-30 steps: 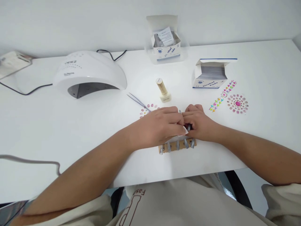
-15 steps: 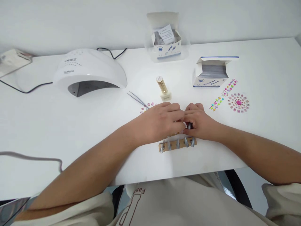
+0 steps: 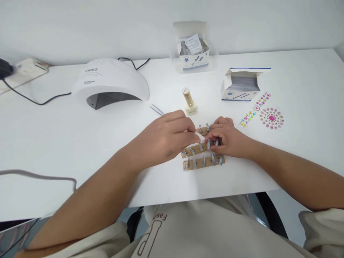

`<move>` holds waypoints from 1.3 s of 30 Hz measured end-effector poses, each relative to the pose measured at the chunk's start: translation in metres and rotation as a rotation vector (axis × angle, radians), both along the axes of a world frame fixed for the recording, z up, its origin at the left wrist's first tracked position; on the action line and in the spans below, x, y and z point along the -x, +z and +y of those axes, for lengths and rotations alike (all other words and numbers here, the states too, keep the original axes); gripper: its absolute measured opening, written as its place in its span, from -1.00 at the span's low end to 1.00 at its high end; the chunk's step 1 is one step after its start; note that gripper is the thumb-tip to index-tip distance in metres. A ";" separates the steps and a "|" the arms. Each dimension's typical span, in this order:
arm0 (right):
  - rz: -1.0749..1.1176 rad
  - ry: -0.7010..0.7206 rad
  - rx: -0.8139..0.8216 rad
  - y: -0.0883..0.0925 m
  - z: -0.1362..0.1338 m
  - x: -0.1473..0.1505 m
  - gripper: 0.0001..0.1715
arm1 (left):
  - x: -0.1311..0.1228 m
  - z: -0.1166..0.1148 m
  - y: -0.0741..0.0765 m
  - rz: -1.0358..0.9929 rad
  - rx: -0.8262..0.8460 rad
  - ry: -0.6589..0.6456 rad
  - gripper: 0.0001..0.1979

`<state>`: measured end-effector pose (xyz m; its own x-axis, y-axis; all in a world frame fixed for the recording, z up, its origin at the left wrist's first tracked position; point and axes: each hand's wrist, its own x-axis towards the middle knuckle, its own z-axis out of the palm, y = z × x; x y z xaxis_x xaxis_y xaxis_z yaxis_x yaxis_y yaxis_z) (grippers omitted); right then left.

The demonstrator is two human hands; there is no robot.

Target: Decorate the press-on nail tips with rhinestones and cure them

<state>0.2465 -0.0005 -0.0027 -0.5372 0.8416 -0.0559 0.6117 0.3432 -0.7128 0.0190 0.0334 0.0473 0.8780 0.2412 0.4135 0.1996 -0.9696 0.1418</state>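
Three light-brown strips carrying silver false nails lie one behind another. My left hand (image 3: 169, 134) pinches a white wipe (image 3: 199, 137) above the middle strip (image 3: 195, 151). At that strip's right end, the fingers of my right hand (image 3: 229, 138) are closed on a silver false nail (image 3: 209, 144). Nearest my body, the front strip (image 3: 199, 166) bears a row of upright nails. Part of the back strip (image 3: 203, 131) shows between my hands; the rest is hidden. Tweezers (image 3: 156, 109) lie beyond my left hand, partly covered by it.
A gold-capped polish bottle (image 3: 190, 104) stands behind the strips. Two alcohol pad boxes (image 3: 240, 95) stand open toward the back. A white nail lamp (image 3: 111, 77) sits at the left. Coloured heart gems (image 3: 254, 109) and a round gem sticker (image 3: 272, 118) lie right.
My left hand has moved left with the wipe, uncovering the middle strip and part of the back one. My right hand stays nearly in place. The view has shifted slightly.
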 end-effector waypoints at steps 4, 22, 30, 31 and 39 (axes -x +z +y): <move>0.005 0.017 0.037 0.003 -0.001 -0.004 -0.75 | 0.005 -0.004 0.000 0.001 0.042 0.004 -0.87; -0.141 0.049 -0.133 -0.004 -0.006 -0.023 -0.74 | 0.010 -0.001 -0.002 0.014 0.045 0.068 -0.86; -0.155 -0.054 -0.102 0.003 -0.043 -0.049 -0.77 | 0.027 -0.005 -0.003 -0.056 0.139 0.148 -0.82; -0.175 -0.047 -0.082 0.004 -0.047 -0.047 -0.73 | 0.029 -0.005 -0.003 -0.067 0.139 0.154 -0.82; -0.202 -0.050 -0.085 0.000 -0.056 -0.022 -0.81 | 0.032 -0.005 -0.001 -0.120 0.138 0.170 -0.83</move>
<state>0.2686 -0.0567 -0.0023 -0.4801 0.8730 -0.0863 0.7567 0.3624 -0.5441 -0.0132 0.0288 0.0463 0.7665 0.4424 0.4656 0.3317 -0.8934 0.3029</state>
